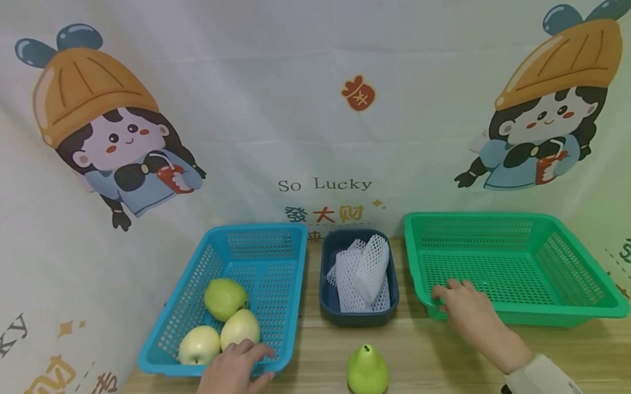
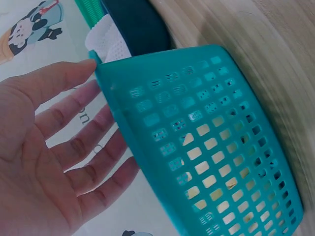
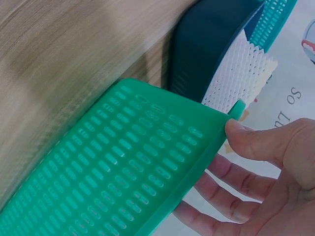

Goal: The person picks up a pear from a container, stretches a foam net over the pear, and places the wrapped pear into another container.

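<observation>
A curtained-off tabletop nook: pale cloth printed with cartoon figures and "So Lucky" lettering surrounds the back and sides of a wood-grain worktop; whether home or studio, I cannot tell.

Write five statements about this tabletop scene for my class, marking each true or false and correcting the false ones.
1. The left hand touches the blue perforated plastic basket. True.
2. White mesh netting lies in the dark-blue rounded container, between the blue basket and the green perforated plastic basket. True.
3. The green basket is full to the brim. False: its perforated floor shows; three rounded green and pale-yellow fruits lie in the blue basket.
4. The yellow-green pear with a dark stem lies on its side. False: it stands upright.
5. The right hand holds that pear. False: that hand touches the green basket's rim.
</observation>
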Demonstrator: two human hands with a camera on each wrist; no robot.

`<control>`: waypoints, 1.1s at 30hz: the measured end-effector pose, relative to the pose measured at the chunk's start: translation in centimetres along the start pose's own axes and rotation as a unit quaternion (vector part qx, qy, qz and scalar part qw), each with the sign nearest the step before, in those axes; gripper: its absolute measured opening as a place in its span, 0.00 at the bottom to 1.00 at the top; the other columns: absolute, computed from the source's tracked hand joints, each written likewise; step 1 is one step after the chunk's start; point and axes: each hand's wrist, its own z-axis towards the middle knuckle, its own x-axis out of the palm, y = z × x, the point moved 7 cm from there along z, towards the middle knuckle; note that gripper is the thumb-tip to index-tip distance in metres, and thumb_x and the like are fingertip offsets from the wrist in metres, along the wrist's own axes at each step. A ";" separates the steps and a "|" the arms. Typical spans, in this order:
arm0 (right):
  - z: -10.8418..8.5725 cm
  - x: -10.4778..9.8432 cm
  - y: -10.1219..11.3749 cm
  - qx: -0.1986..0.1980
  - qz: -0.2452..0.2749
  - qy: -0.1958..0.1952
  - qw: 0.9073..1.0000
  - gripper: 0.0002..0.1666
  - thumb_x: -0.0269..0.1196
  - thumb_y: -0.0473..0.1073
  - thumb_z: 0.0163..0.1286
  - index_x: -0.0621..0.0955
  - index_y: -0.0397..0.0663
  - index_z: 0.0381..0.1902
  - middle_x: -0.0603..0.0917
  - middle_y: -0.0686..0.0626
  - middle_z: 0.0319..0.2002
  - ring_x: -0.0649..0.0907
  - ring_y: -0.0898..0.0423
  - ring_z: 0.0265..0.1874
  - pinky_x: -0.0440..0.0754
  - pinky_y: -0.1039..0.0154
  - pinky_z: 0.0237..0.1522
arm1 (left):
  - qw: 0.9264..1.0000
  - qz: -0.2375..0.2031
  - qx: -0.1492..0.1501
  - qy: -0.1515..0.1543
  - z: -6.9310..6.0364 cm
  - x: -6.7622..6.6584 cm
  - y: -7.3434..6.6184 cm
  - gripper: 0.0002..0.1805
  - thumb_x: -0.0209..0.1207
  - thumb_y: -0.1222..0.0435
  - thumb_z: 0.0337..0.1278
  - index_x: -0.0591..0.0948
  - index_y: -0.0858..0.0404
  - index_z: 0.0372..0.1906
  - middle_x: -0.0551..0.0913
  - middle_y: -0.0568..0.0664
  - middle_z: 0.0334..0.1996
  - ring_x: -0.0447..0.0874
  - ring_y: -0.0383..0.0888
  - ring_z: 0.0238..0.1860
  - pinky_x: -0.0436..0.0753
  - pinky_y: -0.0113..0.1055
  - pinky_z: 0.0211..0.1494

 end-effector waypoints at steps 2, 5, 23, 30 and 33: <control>0.0 0.0 0.0 -0.002 -0.003 -0.002 1.000 0.13 0.68 0.34 0.53 0.80 0.46 0.38 0.79 0.46 0.30 0.75 0.51 0.27 0.75 0.64 0.19 | 1.000 0.001 0.008 0.000 0.0 0.2 0.0 0.13 0.70 0.56 0.39 0.83 0.49 0.35 0.79 0.37 0.30 0.76 0.38 0.32 0.77 0.34 0.34; 0.0 0.0 0.1 -0.005 -0.003 -0.004 1.000 0.13 0.68 0.34 0.53 0.80 0.47 0.37 0.78 0.46 0.30 0.75 0.51 0.27 0.75 0.64 0.18 | 1.000 0.002 0.021 -0.004 0.0 0.3 0.0 0.11 0.69 0.57 0.40 0.83 0.47 0.33 0.78 0.37 0.28 0.74 0.37 0.31 0.76 0.32 0.32; 1.0 -0.3 0.2 -0.012 0.029 0.050 0.998 0.11 0.67 0.32 0.53 0.80 0.44 0.35 0.79 0.45 0.30 0.78 0.51 0.26 0.75 0.63 0.21 | 0.999 0.002 0.029 -0.017 -0.3 0.3 -0.2 0.10 0.69 0.58 0.42 0.80 0.46 0.32 0.74 0.37 0.26 0.69 0.35 0.26 0.70 0.29 0.28; 1.7 -0.7 0.8 0.006 0.060 0.086 0.994 0.17 0.67 0.39 0.56 0.79 0.39 0.42 0.81 0.41 0.35 0.81 0.48 0.31 0.79 0.57 0.26 | 1.000 0.007 0.019 -0.008 -0.2 0.5 -0.3 0.10 0.68 0.58 0.43 0.80 0.47 0.33 0.75 0.38 0.28 0.72 0.38 0.28 0.72 0.31 0.28; 2.1 -1.3 1.7 0.006 0.056 0.051 0.997 0.22 0.67 0.41 0.56 0.77 0.37 0.47 0.81 0.38 0.40 0.80 0.44 0.35 0.79 0.54 0.29 | 1.000 0.007 0.015 -0.005 -0.3 0.5 -0.3 0.10 0.68 0.57 0.43 0.79 0.46 0.32 0.75 0.38 0.28 0.71 0.38 0.28 0.71 0.31 0.28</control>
